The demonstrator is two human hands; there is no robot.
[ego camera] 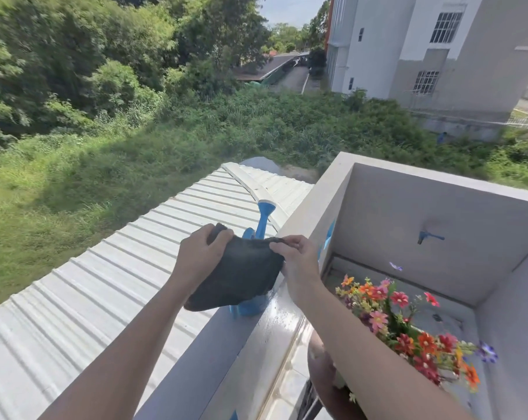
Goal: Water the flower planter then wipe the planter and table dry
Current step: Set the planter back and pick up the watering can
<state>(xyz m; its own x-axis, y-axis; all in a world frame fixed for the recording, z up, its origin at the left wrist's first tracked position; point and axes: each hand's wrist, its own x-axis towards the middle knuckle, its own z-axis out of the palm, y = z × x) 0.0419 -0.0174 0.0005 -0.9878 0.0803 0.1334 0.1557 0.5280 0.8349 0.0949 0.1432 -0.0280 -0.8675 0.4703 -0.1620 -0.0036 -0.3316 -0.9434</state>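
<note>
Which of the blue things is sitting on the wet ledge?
The watering can, half hidden behind the dark cloth. The blue tap is fixed to the wall instead.

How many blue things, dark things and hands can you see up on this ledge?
Blue: 2, the watering can and the tap
Dark: 1, the cloth
Hands: 2, the left hand and the right hand, both gripping the cloth
Total: 5
</note>
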